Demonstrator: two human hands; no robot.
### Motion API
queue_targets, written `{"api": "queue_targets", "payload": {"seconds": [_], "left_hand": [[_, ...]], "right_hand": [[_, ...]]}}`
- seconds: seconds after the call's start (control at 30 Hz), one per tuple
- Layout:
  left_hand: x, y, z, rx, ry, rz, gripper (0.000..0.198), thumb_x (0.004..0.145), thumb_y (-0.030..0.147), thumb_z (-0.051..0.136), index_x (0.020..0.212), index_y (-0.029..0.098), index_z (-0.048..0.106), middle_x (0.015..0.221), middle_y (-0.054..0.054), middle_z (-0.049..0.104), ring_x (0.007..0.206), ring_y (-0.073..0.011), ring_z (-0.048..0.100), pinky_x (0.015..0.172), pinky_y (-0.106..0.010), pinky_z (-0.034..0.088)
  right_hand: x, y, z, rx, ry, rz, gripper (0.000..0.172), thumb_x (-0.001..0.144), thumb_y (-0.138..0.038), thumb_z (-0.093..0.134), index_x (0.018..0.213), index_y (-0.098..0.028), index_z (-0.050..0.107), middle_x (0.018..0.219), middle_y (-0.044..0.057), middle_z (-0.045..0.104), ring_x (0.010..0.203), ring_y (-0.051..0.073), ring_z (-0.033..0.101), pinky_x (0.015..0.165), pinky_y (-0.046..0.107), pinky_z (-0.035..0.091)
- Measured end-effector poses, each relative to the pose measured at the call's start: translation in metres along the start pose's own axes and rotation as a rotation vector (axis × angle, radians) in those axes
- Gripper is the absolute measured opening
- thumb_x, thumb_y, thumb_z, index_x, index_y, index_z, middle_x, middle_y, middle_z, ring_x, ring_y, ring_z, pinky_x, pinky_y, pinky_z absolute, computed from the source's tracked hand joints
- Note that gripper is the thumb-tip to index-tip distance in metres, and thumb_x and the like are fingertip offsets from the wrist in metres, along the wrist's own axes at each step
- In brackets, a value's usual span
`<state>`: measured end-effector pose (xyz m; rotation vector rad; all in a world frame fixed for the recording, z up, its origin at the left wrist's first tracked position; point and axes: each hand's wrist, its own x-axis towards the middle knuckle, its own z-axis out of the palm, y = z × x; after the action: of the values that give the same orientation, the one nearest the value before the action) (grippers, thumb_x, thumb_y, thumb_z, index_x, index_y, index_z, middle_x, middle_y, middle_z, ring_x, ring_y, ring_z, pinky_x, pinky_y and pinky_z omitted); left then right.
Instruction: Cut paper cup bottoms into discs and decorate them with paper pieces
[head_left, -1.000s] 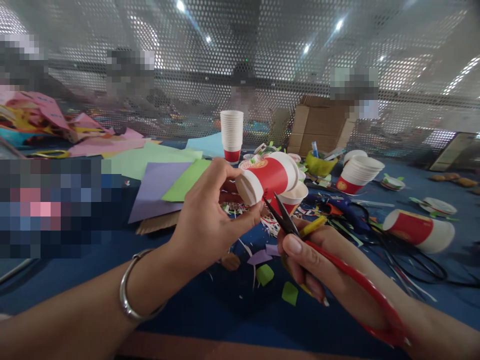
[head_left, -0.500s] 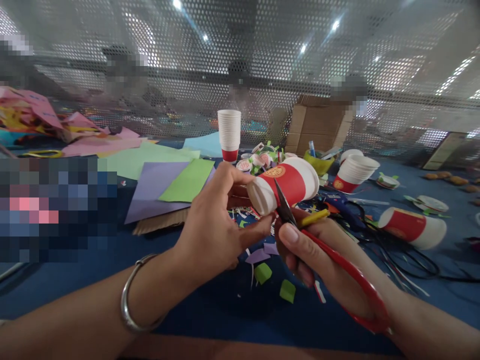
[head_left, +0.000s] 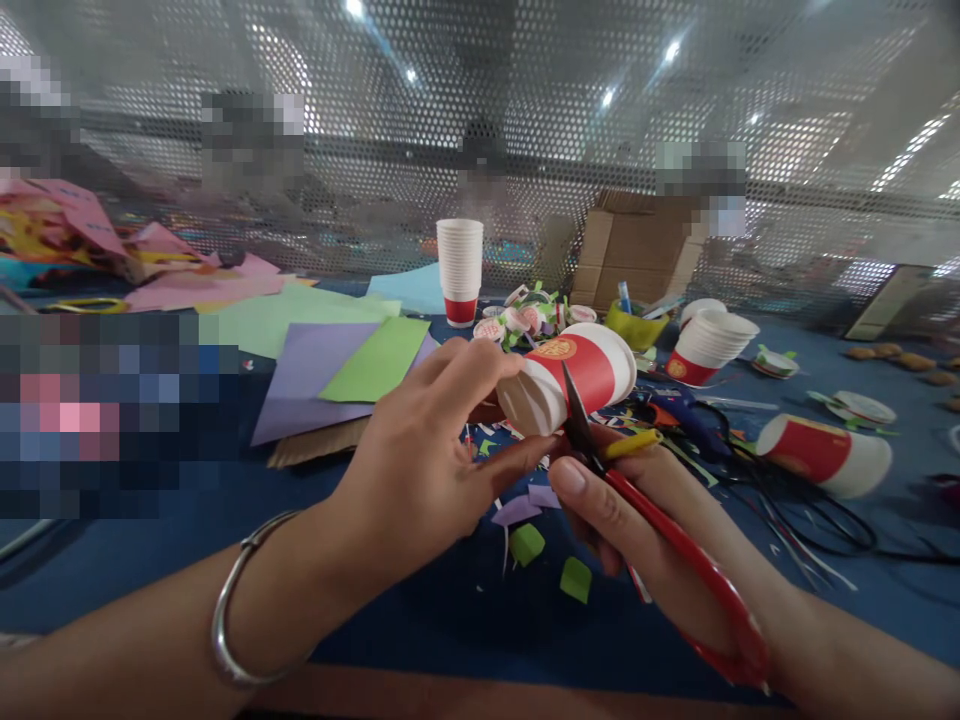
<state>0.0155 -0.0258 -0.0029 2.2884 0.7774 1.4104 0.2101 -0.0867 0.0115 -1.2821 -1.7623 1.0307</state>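
A red and white paper cup (head_left: 592,368) lies tilted on its side in the air, its base turned toward me. My left hand (head_left: 427,450) grips it near the base, thumb below and fingers above. Red-handled scissors (head_left: 675,545) are held in my right hand (head_left: 622,510); their dark blade lies against the cup's red side, and I cannot tell how deep it reaches. A yellow stick-like piece (head_left: 634,443) shows by the right fingers. Under the hands lie green paper pieces (head_left: 576,580) and purple scraps (head_left: 517,510).
A tall stack of paper cups (head_left: 460,270) stands behind my hands. Purple paper (head_left: 300,400) and a bright green sheet (head_left: 375,362) lie left. To the right are a fallen cup (head_left: 825,455), nested cups (head_left: 709,345), black cable (head_left: 832,530) and a yellow bowl (head_left: 637,325). A cardboard box (head_left: 637,245) stands behind.
The cup's base has turned a little more toward me. The scissors' blade has shifted slightly right along the cup, and my left wrist has moved a little left.
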Motion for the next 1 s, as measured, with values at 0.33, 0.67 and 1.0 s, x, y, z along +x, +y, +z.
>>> {"api": "queue_targets", "payload": {"seconds": [0.33, 0.67, 1.0], "left_hand": [[-0.003, 0.005, -0.004, 0.119, -0.019, 0.139, 0.036, 0.085, 0.029, 0.079, 0.115, 0.020, 0.060, 0.110, -0.010, 0.063, 0.097, -0.0230, 0.065, 0.081, -0.038, 0.062], [-0.003, 0.008, 0.008, -0.366, -0.007, -0.170, 0.047, 0.081, 0.024, 0.083, 0.118, 0.024, 0.054, 0.108, -0.004, 0.066, 0.096, -0.0189, 0.070, 0.085, -0.033, 0.063], [0.010, 0.013, 0.007, -0.625, 0.002, -0.534, 0.035, 0.089, 0.041, 0.075, 0.104, 0.018, 0.054, 0.085, 0.000, 0.067, 0.075, -0.0107, 0.066, 0.064, -0.021, 0.054]], "right_hand": [[-0.008, 0.002, 0.008, -0.025, 0.091, 0.010, 0.054, 0.093, -0.066, 0.056, 0.061, -0.022, 0.056, 0.040, -0.004, 0.048, 0.033, 0.008, 0.041, 0.034, 0.023, 0.029], [-0.013, -0.007, 0.007, -0.063, 0.133, 0.142, 0.040, 0.088, -0.057, 0.069, 0.070, -0.022, 0.060, 0.044, -0.006, 0.051, 0.034, 0.010, 0.047, 0.031, 0.021, 0.034], [-0.007, 0.007, 0.009, -0.086, 0.161, 0.059, 0.039, 0.087, -0.056, 0.069, 0.072, -0.021, 0.060, 0.048, -0.007, 0.047, 0.039, 0.009, 0.043, 0.036, 0.021, 0.032]]}}
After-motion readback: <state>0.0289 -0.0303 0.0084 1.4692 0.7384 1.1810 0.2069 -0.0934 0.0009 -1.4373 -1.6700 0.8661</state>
